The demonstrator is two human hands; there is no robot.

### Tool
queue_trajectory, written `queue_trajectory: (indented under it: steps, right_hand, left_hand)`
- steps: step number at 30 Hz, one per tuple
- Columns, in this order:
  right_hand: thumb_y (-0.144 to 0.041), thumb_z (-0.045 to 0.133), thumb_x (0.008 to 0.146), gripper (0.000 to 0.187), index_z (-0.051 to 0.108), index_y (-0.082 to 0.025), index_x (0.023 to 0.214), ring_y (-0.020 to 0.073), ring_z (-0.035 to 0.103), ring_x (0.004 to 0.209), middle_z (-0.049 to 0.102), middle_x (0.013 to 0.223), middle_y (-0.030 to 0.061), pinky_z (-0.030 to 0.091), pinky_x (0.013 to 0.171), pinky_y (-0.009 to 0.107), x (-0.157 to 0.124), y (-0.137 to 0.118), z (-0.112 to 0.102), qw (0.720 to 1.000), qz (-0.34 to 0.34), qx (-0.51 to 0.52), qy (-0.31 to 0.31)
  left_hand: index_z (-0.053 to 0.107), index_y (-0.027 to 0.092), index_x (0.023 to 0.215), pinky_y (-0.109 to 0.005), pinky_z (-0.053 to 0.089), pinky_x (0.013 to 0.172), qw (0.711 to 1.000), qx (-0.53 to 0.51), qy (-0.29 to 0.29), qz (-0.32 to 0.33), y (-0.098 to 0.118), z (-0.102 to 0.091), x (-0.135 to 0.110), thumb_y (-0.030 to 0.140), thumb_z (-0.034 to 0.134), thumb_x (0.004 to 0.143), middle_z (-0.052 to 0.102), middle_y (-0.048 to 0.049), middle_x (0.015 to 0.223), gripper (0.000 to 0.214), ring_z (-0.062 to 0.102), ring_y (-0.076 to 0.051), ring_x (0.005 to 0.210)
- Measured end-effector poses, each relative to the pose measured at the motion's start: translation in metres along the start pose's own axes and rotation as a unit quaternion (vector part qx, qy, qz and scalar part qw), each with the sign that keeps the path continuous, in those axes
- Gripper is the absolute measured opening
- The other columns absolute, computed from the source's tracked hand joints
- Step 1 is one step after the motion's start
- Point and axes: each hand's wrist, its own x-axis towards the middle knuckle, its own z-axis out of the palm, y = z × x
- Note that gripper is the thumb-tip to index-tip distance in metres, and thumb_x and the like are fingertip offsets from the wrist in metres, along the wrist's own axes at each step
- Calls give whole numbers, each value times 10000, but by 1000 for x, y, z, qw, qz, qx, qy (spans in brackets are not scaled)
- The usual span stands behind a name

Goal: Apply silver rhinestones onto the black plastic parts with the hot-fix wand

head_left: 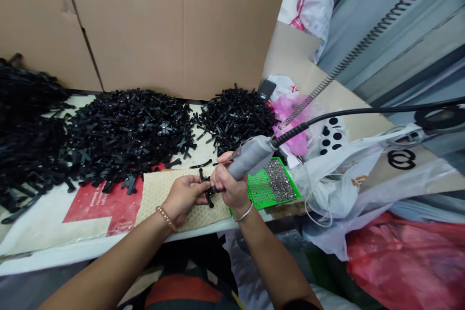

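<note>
Pressing a grey electric screwdriver (250, 156) clenched in the right hand (232, 187) onto a black plastic part (206, 189), left hand (184, 196) pinching that part over the beige honeycomb mat (160, 189), green screw tray (265, 189) just right, black parts heaps (131, 131) beyond.

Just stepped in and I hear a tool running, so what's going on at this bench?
A person is working at the table. The left hand steadies a small black plastic part on a beige honeycomb mat. The right hand grips a grey corded screwdriver, its tip down on that part. A green tray of small screws sits just right of the hands, and big piles of black parts lie behind.
</note>
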Motion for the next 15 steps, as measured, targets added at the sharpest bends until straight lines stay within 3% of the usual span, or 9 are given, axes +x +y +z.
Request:
queue_trajectory:
  steps: [5, 8, 12, 14, 15]
  right_hand:
    - [-336, 630, 874, 175, 509, -242, 959, 81, 364, 393, 379, 501, -104, 366, 446, 216, -3, 6, -2, 998, 8, 9, -60]
    - [-316, 624, 877, 170, 519, -253, 995, 84, 378, 407, 393, 513, -101, 373, 453, 215, -1, 6, -5, 998, 0, 16, -56]
    - [-323, 617, 864, 301, 501, -260, 1134, 130, 528, 584, 524, 675, -48, 481, 613, 281, -1, -10, -6, 998, -9, -55, 25]
    - [-325, 626, 847, 452, 451, -273, 1261, 190, 583, 907, 577, 990, 31, 479, 844, 369, -15, -18, -2, 983, -59, -144, 99]
    - [-322, 632, 839, 528, 412, -291, 1318, 225, 526, 1083, 524, 1167, 57, 423, 954, 413, -27, -21, 1, 966, -102, -190, 142]
  left_hand:
    - [618, 75, 707, -213, 549, 474, 1000, 2, 12, -8, 0, 0, 1, 57, 683, 730, 662, -49, 608, 71, 611, -109, 489]
    - [617, 77, 717, -214, 547, 474, 1000, 3, 11, -8, -1, -1, 2, 72, 702, 723, 663, -51, 613, 86, 613, -112, 494]
    - [616, 81, 739, -191, 534, 483, 1000, 5, -7, -1, -3, -3, 2, 102, 707, 742, 685, -72, 674, 93, 621, -104, 523]
    - [608, 86, 736, -180, 521, 470, 1000, 6, 0, 4, -3, -2, 1, 83, 699, 744, 688, -73, 673, 92, 619, -101, 519]
    - [603, 88, 735, -180, 517, 464, 1000, 5, 6, 6, -3, -2, 0, 70, 692, 746, 685, -71, 662, 92, 620, -103, 517]
